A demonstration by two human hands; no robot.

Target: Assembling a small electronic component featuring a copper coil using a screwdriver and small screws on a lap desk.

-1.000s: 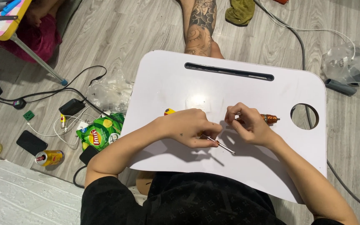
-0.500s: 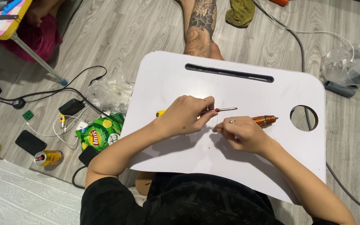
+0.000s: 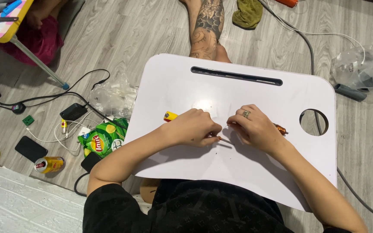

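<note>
A green chip bag, yellow can and black phone lie on the floor.

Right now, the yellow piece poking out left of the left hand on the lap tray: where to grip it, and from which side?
Probably its exposed yellow end, pinched across its width from the left or from above. That end lies flat on the white tray with bare surface around it; the rest is hidden under the left hand, so its full shape cannot be told.

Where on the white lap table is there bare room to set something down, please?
The lap table is bare between the slot and the hands, and along the near edge below the forearms. The middle is crowded: left hand, right hand, thin rod, yellow piece.
</note>
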